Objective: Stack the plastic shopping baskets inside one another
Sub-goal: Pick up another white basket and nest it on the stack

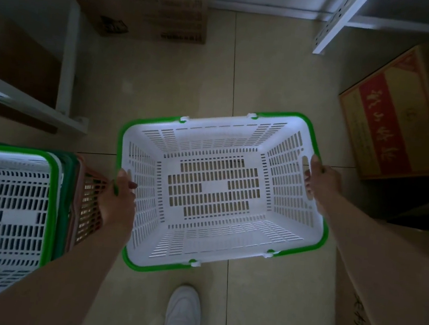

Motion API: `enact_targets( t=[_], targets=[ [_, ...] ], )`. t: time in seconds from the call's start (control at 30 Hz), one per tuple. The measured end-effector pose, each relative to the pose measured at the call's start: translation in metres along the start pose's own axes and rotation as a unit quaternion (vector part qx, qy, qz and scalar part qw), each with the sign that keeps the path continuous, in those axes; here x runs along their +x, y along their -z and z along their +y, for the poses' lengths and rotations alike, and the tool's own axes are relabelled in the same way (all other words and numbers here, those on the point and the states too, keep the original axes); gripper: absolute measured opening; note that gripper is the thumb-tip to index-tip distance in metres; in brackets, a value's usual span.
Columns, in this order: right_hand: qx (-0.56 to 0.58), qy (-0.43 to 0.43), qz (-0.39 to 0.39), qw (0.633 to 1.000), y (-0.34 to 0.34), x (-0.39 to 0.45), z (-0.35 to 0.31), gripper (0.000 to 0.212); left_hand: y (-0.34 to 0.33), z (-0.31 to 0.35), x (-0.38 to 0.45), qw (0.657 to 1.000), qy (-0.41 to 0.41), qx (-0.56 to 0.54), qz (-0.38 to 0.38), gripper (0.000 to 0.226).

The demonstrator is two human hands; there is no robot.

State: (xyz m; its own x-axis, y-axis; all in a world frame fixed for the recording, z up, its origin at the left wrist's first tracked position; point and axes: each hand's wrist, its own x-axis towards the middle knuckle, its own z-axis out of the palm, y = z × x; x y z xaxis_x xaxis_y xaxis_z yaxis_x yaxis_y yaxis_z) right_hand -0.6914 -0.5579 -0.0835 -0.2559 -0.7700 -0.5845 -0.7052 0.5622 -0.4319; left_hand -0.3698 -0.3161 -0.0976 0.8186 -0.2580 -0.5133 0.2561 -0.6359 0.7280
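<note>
A white slotted shopping basket (215, 189) with a green rim hangs above the tiled floor in the middle of the head view. My left hand (118, 199) grips its left end at the rim. My right hand (322, 184) grips its right end, fingers through the cut-out handle. At the lower left stands a stack of nested baskets (5, 208): a white one with a green rim on top, green and brownish-pink ones (88, 201) showing beneath it. The held basket is apart from the stack, to its right.
Cardboard boxes stand at the top centre (155, 14), at the right (397, 116) with a red label, and at the lower right (402, 290). White metal shelving (66, 65) runs along the left, another rack (336, 24) at the top right. A white shoe (182, 316) is below.
</note>
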Motion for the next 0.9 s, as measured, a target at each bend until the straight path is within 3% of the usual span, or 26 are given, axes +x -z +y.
enact_targets(
  t=[0.53,0.63,0.73,0.9],
  targets=[
    [0.028,-0.007,0.066,0.997,0.037,-0.043,-0.012,0.064,0.015,0.052,-0.009,0.998,-0.038,0.029,-0.029,0.053],
    [-0.001,0.008,0.087,0.996,0.049,-0.055,-0.018,0.056,0.024,0.064,-0.014,0.998,-0.04,0.032,-0.029,0.053],
    [-0.048,0.032,0.114,0.992,0.059,-0.07,-0.025,0.071,0.036,0.077,-0.018,0.998,-0.028,0.027,-0.04,0.055],
    [-0.079,0.037,0.141,0.986,0.085,-0.099,-0.044,0.071,0.051,0.104,-0.03,0.997,-0.022,0.002,-0.075,0.054]
  ],
)
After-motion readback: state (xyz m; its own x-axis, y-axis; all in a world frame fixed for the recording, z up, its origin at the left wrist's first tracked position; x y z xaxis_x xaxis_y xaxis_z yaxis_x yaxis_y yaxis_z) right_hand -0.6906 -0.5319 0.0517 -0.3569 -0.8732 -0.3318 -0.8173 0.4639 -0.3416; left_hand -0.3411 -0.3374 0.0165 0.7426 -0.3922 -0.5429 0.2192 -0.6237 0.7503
